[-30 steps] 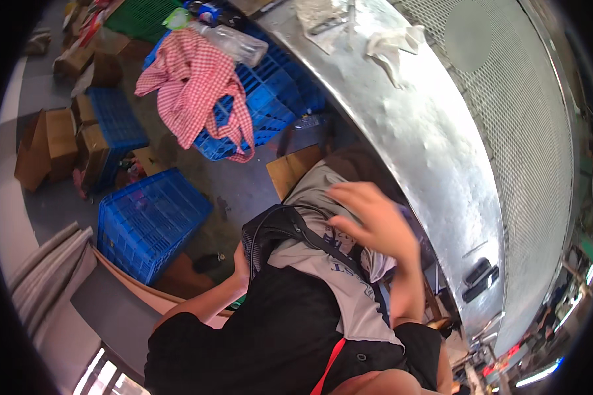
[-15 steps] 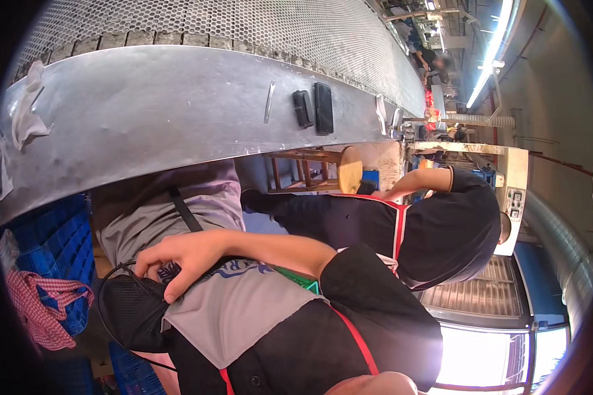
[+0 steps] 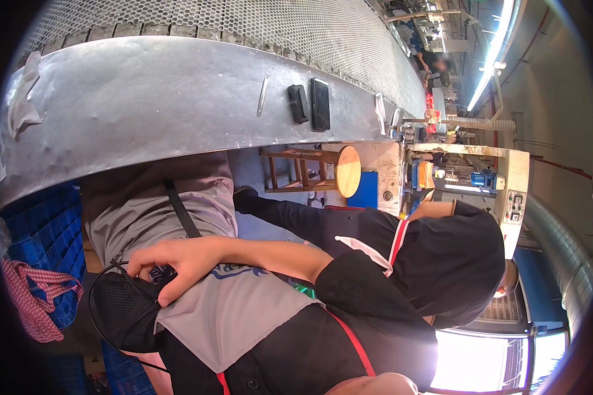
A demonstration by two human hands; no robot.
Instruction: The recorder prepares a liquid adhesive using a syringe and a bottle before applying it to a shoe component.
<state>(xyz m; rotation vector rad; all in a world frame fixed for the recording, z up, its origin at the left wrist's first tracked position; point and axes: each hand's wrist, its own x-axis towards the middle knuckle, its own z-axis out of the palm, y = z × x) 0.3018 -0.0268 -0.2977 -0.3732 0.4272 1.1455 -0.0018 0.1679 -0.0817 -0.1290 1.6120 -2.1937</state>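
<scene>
Across the front of my grey apron [image 3: 230, 303], my right hand [image 3: 188, 263] is bent with its thumb and fingers closed on a black mesh pouch-like item [image 3: 122, 316]. A thin black cord loops around that item; its exact kind I cannot make out. My right forearm comes from a black sleeve [image 3: 375, 289]. My left hand is not in view. On the metal worktop [image 3: 145, 99] beside me lie a flat black phone-like device [image 3: 320, 104], a small black case [image 3: 298, 104] and a thin metal strip [image 3: 263, 96], all apart from my hand.
A honeycomb mesh surface [image 3: 244, 16] runs behind the worktop. White crumpled material [image 3: 25, 99] lies at its left end. Blue crates [image 3: 46, 237] with a red-checked cloth [image 3: 33, 303] stand beneath. A wooden stool [image 3: 348, 171] and a co-worker in black [image 3: 441, 263] are to the right.
The view has shifted slightly, so the worktop things appear a little further left. The co-worker has changed posture, showing more of the blue panel by the stool. My right hand keeps its grip.
</scene>
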